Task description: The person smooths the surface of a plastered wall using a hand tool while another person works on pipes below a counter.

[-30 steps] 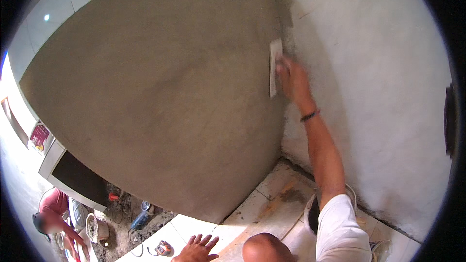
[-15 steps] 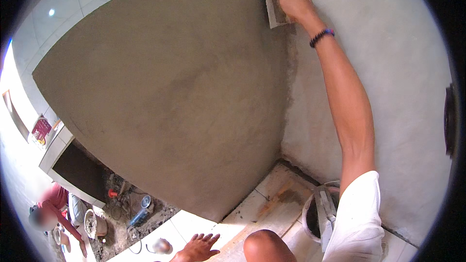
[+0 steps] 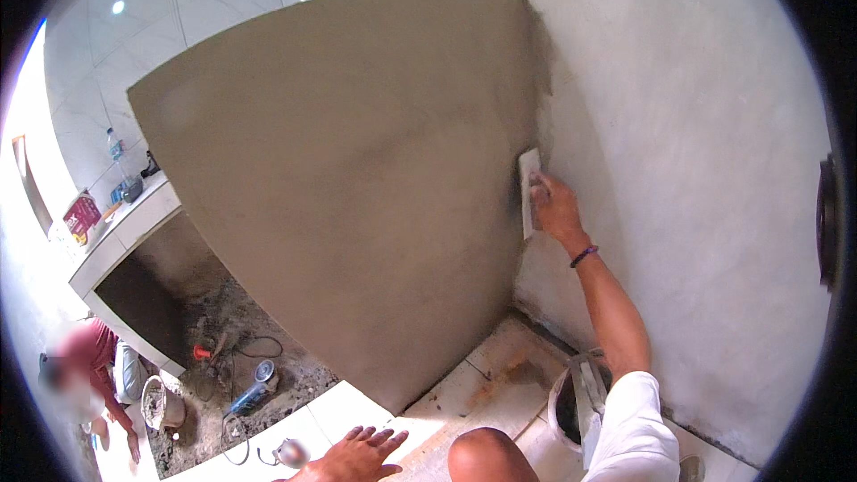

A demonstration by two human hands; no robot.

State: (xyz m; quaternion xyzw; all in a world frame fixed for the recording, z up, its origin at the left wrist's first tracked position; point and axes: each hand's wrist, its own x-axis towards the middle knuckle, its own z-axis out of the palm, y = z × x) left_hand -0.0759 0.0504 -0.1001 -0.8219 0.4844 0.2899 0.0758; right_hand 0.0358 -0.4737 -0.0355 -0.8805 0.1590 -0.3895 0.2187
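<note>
My right hand (image 3: pixel 555 205) grips a pale flat plastering float (image 3: pixel 529 170), pressed into the corner where the brown rendered wall (image 3: pixel 348 170) meets the pale side wall (image 3: pixel 678 152). My left hand (image 3: pixel 353 455) is low at the bottom with fingers spread, nothing in it, over the white floor tiles (image 3: pixel 317 415) beside my bare knee. A bucket (image 3: pixel 564 411) with dark contents and long metal tools lying across it stands below my right arm, partly hidden by my sleeve.
A tiled counter (image 3: pixel 134 228) holds a bottle and sacks. Below lie an angle grinder (image 3: pixel 254 397), cables, rubble, a bucket (image 3: pixel 161 411) and a small round object (image 3: pixel 293 453). A co-worker in red (image 3: pixel 89 348) bends at the lower left, one hand near the floor.
My right hand and float rose to the top of the corner half a second ago and have now come down to mid-height. The view has shifted, showing more of the tiles above.
</note>
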